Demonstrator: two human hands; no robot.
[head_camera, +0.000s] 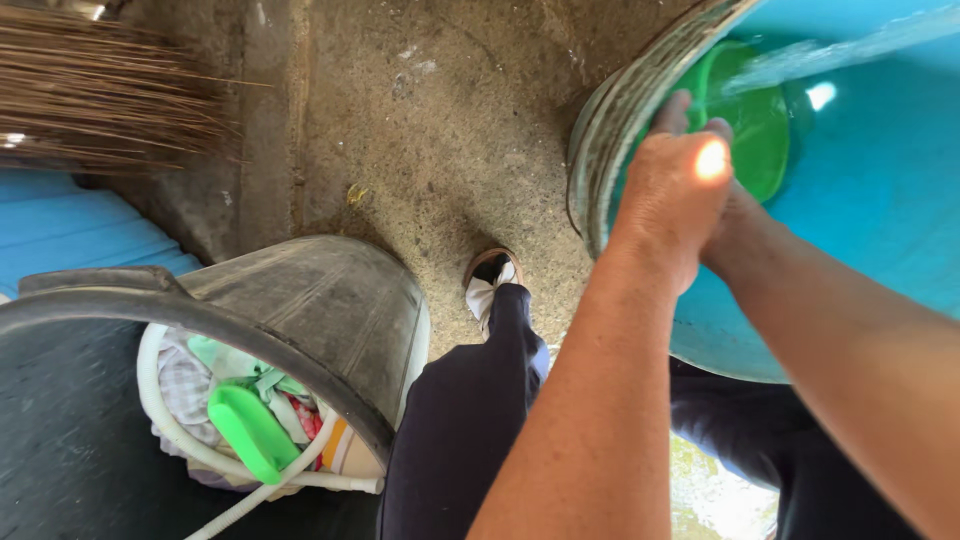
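Fingers (672, 112) perhaps touch green bowl (752, 120) inside blue tub (880, 190).

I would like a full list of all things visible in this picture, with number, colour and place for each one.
barrel: one, blue, upper right, with a worn grey rim
dipper: one, green, inside the barrel, at the hands
water stream: one, pale, running across the barrel top
bucket: one, dark grey, lower left
hose: one, white, curling inside the bucket
clothes: a pile, mixed pale colours, in the bucket
green plastic piece: one, on the clothes
broom: one, brown bristles, upper left
floor: grey concrete, centre
sandal: one, brown, centre, on the person's foot
trouser legs: dark blue, bottom centre
left hand: at the barrel rim
right hand: mostly hidden behind the left
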